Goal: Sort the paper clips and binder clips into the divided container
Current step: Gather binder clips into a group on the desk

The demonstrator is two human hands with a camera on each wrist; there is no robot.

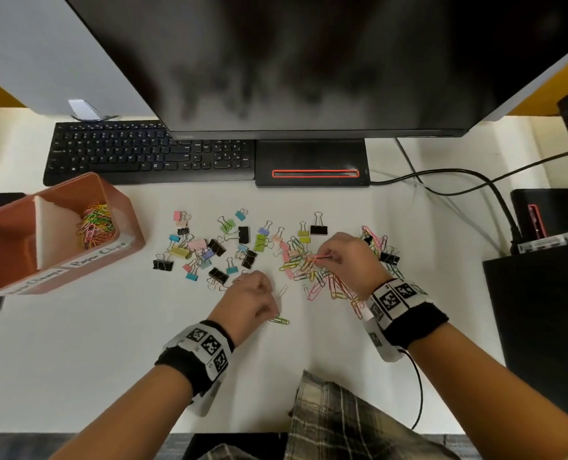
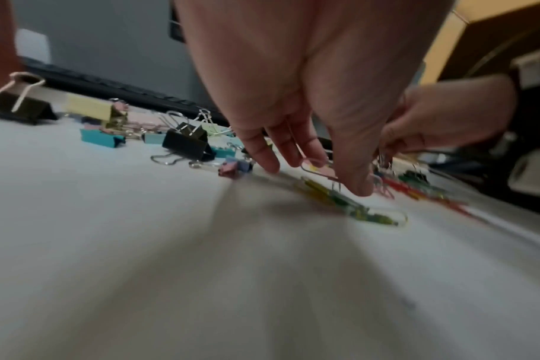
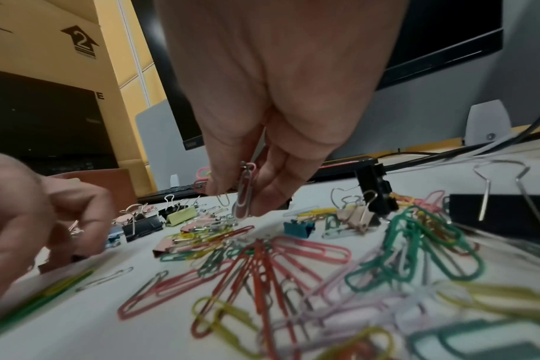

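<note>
Colourful paper clips (image 1: 325, 280) lie heaped at centre right of the white desk, and binder clips (image 1: 209, 247) are scattered to their left. My right hand (image 1: 329, 257) hovers over the heap, pinching a pink and silver paper clip (image 3: 243, 202) that hangs from its fingertips. My left hand (image 1: 264, 302) is curled low over the desk, gripping a few paper clips; green and yellow ones (image 2: 355, 209) trail out beneath its thumb. The orange divided container (image 1: 116, 194) stands at far left. Its right compartment holds paper clips (image 1: 96, 224); the left one looks empty.
A black keyboard (image 1: 143, 154) and monitor stand (image 1: 312, 164) lie behind the clips, under a big dark monitor (image 1: 309, 61). Cables (image 1: 458, 184) run at the back right, and black boxes (image 1: 541, 310) sit along the right edge.
</note>
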